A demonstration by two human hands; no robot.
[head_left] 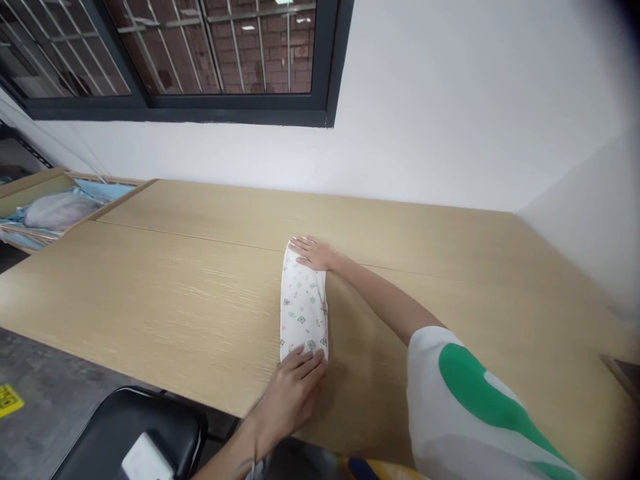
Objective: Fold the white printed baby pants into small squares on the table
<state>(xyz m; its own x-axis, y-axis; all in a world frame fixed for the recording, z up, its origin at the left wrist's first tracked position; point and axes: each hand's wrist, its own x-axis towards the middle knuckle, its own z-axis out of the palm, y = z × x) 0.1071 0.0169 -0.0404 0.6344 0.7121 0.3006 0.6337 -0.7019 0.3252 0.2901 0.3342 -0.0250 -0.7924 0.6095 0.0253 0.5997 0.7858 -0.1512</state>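
Observation:
A white cloth [303, 303] with small green and grey prints lies folded into a long narrow strip on the wooden table [190, 287]. Its length runs from near the table's front edge toward the wall. On its far end my right hand [314, 255] rests palm down, fingers stretched out flat. My left hand [299, 383] lies over the near end, its fingers laid on the fabric and slightly bent. The left thumb is hidden. Neither hand visibly grips the cloth.
An open wooden box [80, 220] with light blue and whitish fabric stands at the table's left end. Below the front edge is a black chair [133, 427] with a white object [147, 459] on it. A wall [425, 133] and barred window [240, 107] border the back.

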